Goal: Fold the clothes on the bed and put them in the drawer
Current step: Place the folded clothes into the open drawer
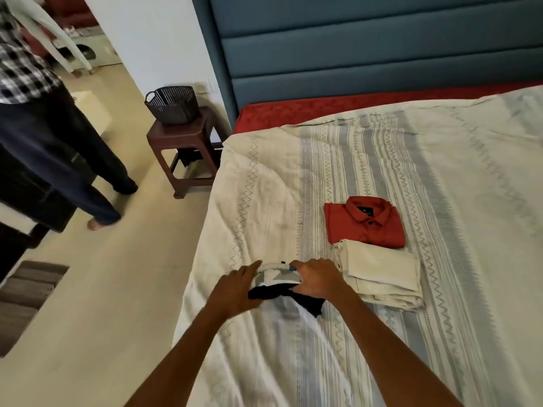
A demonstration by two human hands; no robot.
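A small folded garment (279, 277), white and grey with a striped collar and a dark part below, lies near the bed's left edge. My left hand (239, 286) touches its left side with fairly straight fingers. My right hand (316, 277) lies over its right side, fingers curled onto the fabric. A folded red shirt (365, 226) sits further in on the bed. Folded cream trousers (382, 273) lie just below the shirt, right of my right hand. No drawer is in view.
The bed carries a cream patterned sheet (440, 160) with a blue headboard (367, 45) behind. A brown stool (183, 139) holding a dark basket (173, 105) stands by the bed's left corner. A person (50, 136) stands on the floor at left.
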